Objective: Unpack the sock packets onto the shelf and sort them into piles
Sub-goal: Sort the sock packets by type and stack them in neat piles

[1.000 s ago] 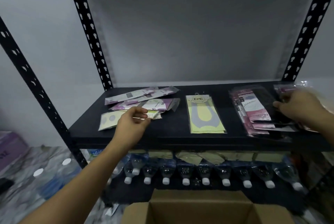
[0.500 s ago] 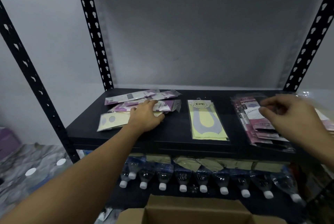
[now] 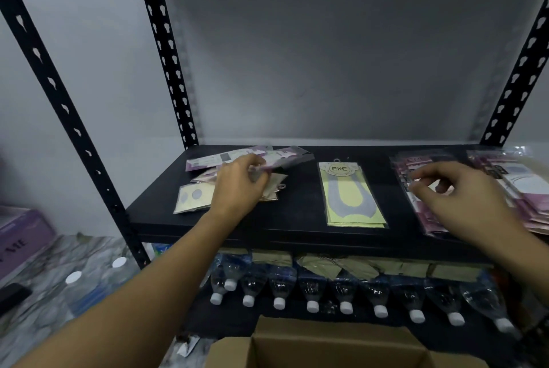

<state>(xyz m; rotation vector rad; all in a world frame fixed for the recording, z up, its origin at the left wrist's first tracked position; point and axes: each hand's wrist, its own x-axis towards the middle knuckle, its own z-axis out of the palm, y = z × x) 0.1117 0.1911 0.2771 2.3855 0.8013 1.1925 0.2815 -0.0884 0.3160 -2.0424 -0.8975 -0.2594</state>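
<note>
Black shelf [image 3: 297, 207] along the wall: left hand [image 3: 237, 189], grip pinching a purple packet [image 3: 286, 156] near the back-left corner; right hand [image 3: 459, 201], grip loosely apart, over the pink pile [image 3: 407, 166].

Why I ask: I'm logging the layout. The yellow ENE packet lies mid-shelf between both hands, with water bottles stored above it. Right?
No: the head view shows the water bottles below it, under the shelf. The yellow ENE packet does lie mid-shelf between the left hand and the right hand.
</note>
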